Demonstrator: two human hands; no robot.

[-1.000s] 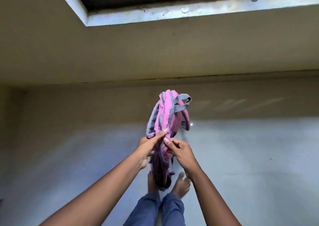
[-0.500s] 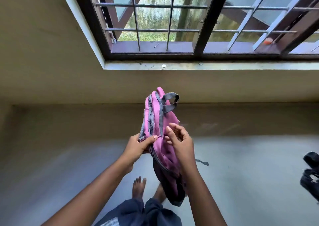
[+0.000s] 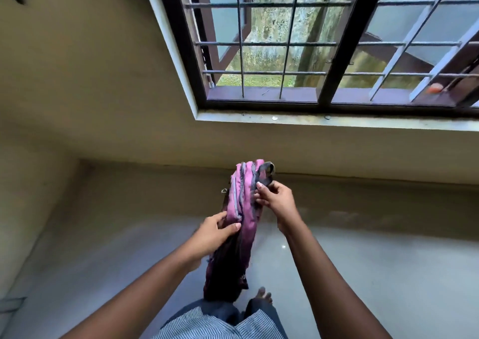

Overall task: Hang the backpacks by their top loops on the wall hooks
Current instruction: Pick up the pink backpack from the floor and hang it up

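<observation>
A pink backpack (image 3: 242, 209) with grey trim hangs upright in front of me, its lower part in shadow near my legs. My left hand (image 3: 215, 231) grips its side at mid-height. My right hand (image 3: 276, 200) holds the upper part, fingers pinching the base of the grey top loop (image 3: 267, 174), which sticks up at the top of the bag. No wall hook shows in this view.
A barred window (image 3: 311, 53) with a dark frame fills the upper right above a pale sill (image 3: 337, 122). A beige wall (image 3: 90, 79) runs below and to the left. The grey floor (image 3: 375, 261) lies beneath, with my bare foot (image 3: 263, 294) near the bag's bottom.
My view has tilted up, showing much more of the window. My right hand has climbed up the bag to the top loop, while my left hand stays on the bag's side.
</observation>
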